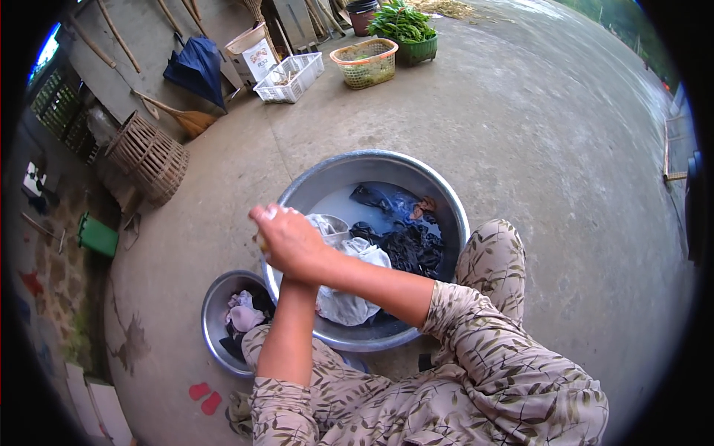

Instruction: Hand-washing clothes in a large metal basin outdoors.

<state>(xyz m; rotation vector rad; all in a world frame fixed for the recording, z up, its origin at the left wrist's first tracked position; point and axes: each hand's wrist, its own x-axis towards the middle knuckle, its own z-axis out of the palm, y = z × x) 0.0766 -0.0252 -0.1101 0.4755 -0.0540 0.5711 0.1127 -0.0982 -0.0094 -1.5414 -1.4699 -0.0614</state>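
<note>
My right hand [290, 237] reaches across to the left, above the left rim of a large metal basin [452, 206]. White suds cling to its fingers. Below it, the wrist of my left hand [299, 283] is crossed over; most of that hand is hidden. A small yellowish thing [260, 242] shows at the hands' left edge, too covered to identify or tell which hand has it. In the basin's cloudy water lie white cloth [351, 304], a grey-white bowl [336, 227], dark wet cloth [415, 248], blue cloth [390, 200] and a brown piece [423, 207].
A smaller metal basin [212, 329] with pink cloth [245, 318] stands to the left. Red slippers [205, 398] lie nearby. Along the wall are a wicker basket [150, 159], a broom [192, 120], a blue umbrella [198, 67], a white crate [295, 78] and a plastic basket [365, 69].
</note>
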